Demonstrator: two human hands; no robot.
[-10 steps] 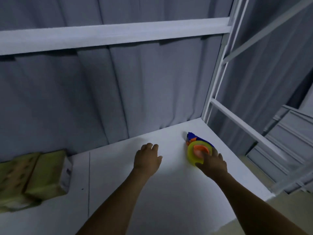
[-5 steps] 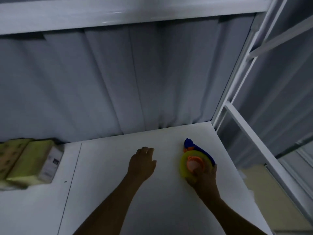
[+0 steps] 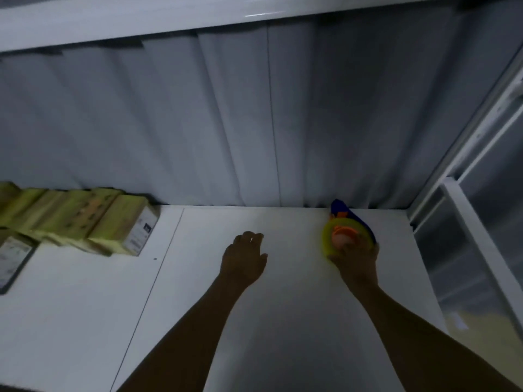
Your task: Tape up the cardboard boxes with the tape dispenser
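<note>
**On the white shelf (image 3: 283, 321): tape dispenser (image 3: 339, 234) grabbed, no box taped yet**

At six o'clock, two bare arms reach out over the shelf. Near the middle, the left hand (image 3: 243, 258) is loose and holds nothing. At three o'clock, the right hand (image 3: 358, 264) has its fingers wrapped round the tape dispenser. It is yellow, orange and blue, and it is close to the back of the shelf. I cannot tell if it is lifted. At nine o'clock, yellow packs (image 3: 85, 219) lie in a row. At twelve o'clock, behind it all, hangs a grey curtain (image 3: 254, 123). No cardboard box shows. So I think the job has only begun: the tool is grabbed, but every box is left to find and tape.
</note>
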